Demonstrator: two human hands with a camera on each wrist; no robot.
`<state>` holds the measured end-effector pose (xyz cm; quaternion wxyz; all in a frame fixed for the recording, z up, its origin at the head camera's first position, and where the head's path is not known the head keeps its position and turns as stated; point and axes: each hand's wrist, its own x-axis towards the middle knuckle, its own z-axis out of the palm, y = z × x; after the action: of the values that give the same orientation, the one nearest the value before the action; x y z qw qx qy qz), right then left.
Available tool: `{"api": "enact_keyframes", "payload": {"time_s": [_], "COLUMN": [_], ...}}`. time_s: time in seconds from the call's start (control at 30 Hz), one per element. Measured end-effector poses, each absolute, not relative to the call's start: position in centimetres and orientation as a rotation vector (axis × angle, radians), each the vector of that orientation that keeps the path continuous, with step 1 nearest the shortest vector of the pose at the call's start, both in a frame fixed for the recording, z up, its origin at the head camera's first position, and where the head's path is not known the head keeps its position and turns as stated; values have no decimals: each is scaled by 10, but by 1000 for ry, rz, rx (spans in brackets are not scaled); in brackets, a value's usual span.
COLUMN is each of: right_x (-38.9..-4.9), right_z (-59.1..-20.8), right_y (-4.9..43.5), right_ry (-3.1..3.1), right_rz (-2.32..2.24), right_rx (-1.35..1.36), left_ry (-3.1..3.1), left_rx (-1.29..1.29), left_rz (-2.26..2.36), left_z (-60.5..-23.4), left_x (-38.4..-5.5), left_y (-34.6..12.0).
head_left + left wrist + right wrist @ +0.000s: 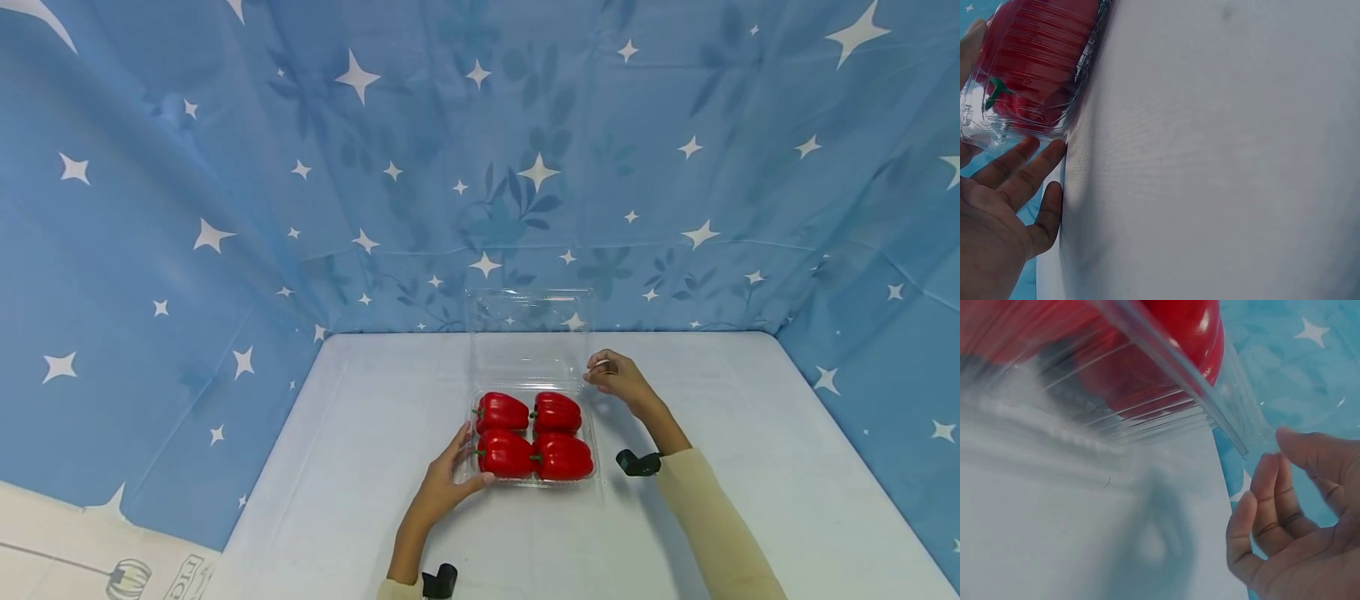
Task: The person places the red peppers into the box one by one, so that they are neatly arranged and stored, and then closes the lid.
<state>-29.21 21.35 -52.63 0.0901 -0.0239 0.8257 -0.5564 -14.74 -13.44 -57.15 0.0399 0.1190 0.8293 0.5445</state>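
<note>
A clear plastic clamshell container (597, 467) stands on the table with its lid (528, 354) raised at the far side. Several red bell peppers (564, 457) with green stems lie inside it in two rows. My left hand (438, 490) rests at the near left corner, its fingers spread along the side and the thumb at the front edge. Straight fingers (1029, 178) touch the container's wall in the left wrist view. My right hand (618, 379) pinches the lid's right edge near the hinge, with the thumb (1310, 450) against the clear plastic.
A white cloth covers the table (360, 417). Blue curtains (420, 167) with white stars hang behind it and along both sides. Dark wrist mounts (637, 463) sit on both wrists. A pale printed cloth (90, 542) shows at the lower left.
</note>
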Motion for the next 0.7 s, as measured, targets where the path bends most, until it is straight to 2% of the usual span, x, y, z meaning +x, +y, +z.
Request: {"api": "enact_keyframes", "payload": {"time_s": [0.2, 0.4, 0.53, 0.7], "right_x": [-287, -268, -262, -270], "right_z": [-526, -508, -507, -526], "right_y": [215, 212, 212, 220], "right_ry": [2499, 2473, 2472, 2494], "right_rz": [-1724, -1773, -1751, -1725], "right_rx": [-230, -387, -384, -363], "left_ry": [2552, 2555, 2536, 2488], "left_rx": [357, 354, 361, 382], "left_rz": [1656, 1635, 1637, 1691], "left_z": [-574, -574, -576, -576], "left_x": [-148, -149, -150, -151], "left_y": [-135, -136, -138, -137]}}
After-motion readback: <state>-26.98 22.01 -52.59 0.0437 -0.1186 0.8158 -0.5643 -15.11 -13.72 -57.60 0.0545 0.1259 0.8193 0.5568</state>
